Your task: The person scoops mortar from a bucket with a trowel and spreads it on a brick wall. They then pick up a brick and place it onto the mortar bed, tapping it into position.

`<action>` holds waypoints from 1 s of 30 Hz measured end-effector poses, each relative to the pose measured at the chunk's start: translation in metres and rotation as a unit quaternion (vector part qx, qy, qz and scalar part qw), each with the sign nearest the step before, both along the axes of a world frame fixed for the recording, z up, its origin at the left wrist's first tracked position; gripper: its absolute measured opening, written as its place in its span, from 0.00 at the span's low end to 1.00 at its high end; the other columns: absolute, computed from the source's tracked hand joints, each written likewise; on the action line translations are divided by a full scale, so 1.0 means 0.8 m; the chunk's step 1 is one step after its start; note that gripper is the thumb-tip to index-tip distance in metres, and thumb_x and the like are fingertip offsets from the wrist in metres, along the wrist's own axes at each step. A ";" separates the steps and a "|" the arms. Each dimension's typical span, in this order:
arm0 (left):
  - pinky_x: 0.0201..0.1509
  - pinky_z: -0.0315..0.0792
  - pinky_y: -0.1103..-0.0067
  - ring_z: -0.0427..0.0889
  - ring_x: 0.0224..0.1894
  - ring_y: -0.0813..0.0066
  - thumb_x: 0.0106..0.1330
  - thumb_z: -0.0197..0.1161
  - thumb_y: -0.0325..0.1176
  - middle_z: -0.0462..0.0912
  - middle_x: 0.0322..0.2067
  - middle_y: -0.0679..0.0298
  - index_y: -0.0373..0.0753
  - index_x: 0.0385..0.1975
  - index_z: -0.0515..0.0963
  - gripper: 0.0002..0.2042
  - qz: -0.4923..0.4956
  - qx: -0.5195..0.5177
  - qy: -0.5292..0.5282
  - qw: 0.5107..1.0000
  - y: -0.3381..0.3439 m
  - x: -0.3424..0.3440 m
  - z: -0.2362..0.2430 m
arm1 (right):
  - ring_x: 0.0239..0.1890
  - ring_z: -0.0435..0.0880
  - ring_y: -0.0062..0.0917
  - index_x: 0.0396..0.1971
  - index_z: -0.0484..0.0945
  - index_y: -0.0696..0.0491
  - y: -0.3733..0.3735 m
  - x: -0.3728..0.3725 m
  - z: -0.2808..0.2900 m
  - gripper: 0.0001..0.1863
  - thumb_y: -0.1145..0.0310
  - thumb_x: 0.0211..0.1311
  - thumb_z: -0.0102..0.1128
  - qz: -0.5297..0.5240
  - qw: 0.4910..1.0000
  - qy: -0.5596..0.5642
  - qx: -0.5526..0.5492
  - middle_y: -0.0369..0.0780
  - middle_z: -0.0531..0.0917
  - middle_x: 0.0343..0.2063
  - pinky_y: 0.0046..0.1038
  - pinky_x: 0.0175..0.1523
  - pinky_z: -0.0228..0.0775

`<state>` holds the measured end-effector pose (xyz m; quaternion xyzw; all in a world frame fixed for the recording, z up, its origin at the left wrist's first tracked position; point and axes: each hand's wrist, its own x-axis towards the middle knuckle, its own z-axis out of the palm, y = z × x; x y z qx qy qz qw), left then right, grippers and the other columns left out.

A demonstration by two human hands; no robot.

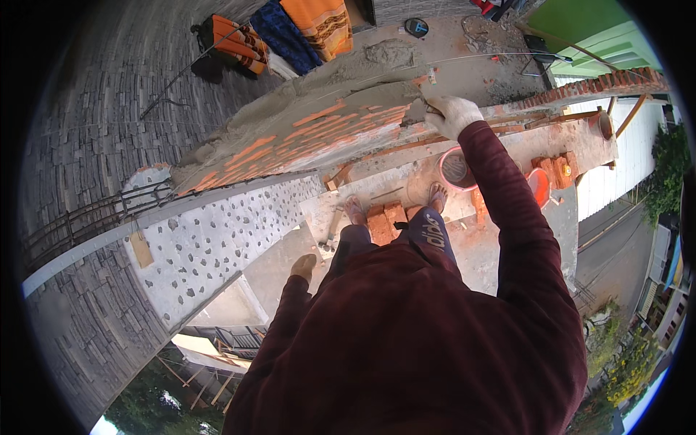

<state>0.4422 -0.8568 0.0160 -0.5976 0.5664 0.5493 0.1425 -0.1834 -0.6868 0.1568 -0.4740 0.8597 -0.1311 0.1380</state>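
My right hand (455, 116), in a whitish glove, reaches out to the end of a brick wall. Its fingers are closed round the handle of a trowel (415, 112), whose grey blade is against the wall's mortar. Wet grey mortar (319, 83) covers the top and upper side of the brick wall (312, 134), and rows of orange brick show below. Down at my side hangs my left hand (304, 267), also gloved and away from the wall; its fingers are too indistinct to read.
Beneath me are bricks (384, 221) between my feet on a dusty platform. A round tub of mortar (456, 168) and a red bucket (538, 187) stand to the right, near stacked bricks (554, 171). A string line (493, 55) runs past the wall. Cloths (315, 29) hang beyond it.
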 end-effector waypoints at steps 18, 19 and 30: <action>0.77 0.56 0.62 0.55 0.76 0.40 0.60 0.67 0.59 0.51 0.74 0.35 0.34 0.75 0.55 0.49 -0.521 0.132 -0.209 0.817 0.136 -0.214 -0.025 | 0.51 0.86 0.43 0.47 0.84 0.52 0.447 0.071 -0.339 0.17 0.63 0.62 0.56 -0.376 0.821 -0.295 0.313 0.50 0.87 0.46 0.43 0.56 0.78; 0.78 0.55 0.62 0.55 0.75 0.38 0.60 0.67 0.59 0.51 0.73 0.34 0.34 0.75 0.55 0.49 -0.514 0.130 -0.219 0.819 0.140 -0.211 -0.033 | 0.51 0.86 0.44 0.49 0.82 0.51 0.459 0.073 -0.356 0.18 0.60 0.63 0.56 -0.410 0.814 -0.282 0.299 0.49 0.87 0.46 0.44 0.56 0.77; 0.77 0.52 0.53 0.52 0.74 0.32 0.62 0.66 0.60 0.52 0.72 0.32 0.39 0.77 0.52 0.49 -0.581 0.057 -0.290 0.759 0.193 -0.224 -0.072 | 0.57 0.84 0.43 0.56 0.82 0.47 0.676 -0.026 -0.560 0.20 0.66 0.64 0.57 -0.535 0.699 -0.204 0.428 0.48 0.85 0.52 0.45 0.61 0.76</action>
